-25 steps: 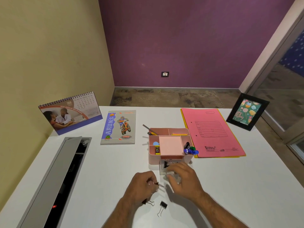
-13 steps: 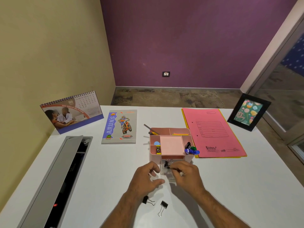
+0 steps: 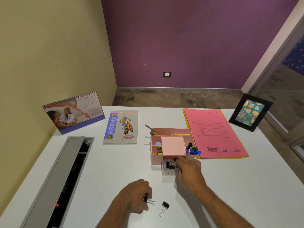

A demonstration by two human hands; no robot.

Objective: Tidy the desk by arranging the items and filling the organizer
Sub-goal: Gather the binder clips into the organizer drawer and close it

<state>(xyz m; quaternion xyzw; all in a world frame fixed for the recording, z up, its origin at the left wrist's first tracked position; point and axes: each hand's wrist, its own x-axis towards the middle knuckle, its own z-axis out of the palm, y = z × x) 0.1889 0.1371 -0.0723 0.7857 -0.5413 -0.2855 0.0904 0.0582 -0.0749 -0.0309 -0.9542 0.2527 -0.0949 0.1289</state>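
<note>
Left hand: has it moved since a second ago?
Yes. The left hand has pulled back toward the person, away from the pink organizer, and now closes on a binder clip on the desk beside the loose clip.

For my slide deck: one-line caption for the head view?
Right hand drops a binder clip into the organizer's clear drawer while left hand picks another off the desk.

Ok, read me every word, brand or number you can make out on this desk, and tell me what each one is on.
"ARUN'S" and "65": notebook cover.
"NEW": same cover, top left corner.
"HAVE REGULAR HEALTH CHECKS": desk calendar; its dates and month heading are too small to read.
"Krishna": pink file folder, lower edge; its form lines are too small.
"Happy Birthday", partly legible: picture in the black frame.
</note>
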